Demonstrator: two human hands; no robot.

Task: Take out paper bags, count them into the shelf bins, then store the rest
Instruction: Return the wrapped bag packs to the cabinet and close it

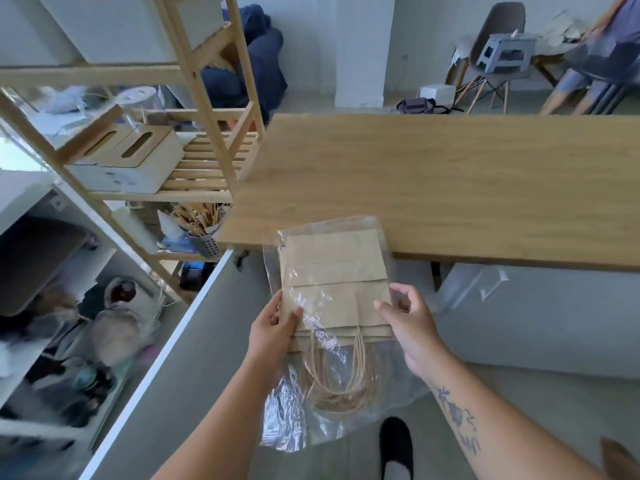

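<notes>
A flat stack of brown paper bags [334, 271] with twisted cord handles [341, 379] sits inside a clear plastic sleeve [294, 417]. I hold it in the air in front of the wooden table's near edge. My left hand [273, 336] grips the stack's left side, thumb on top. My right hand [410, 323] pinches the right edge with curled fingers. The sleeve's open end hangs loose below the handles. The wooden shelf [207, 109] stands to the left with white bins [114, 26] on its upper level.
A long wooden table [450, 188] fills the middle. On the shelf lie two white tissue boxes [124, 161] and a metal cup of sticks [204, 237]. An open white cabinet with clutter [69, 323] is at left. A chair and stool [498, 53] stand far right.
</notes>
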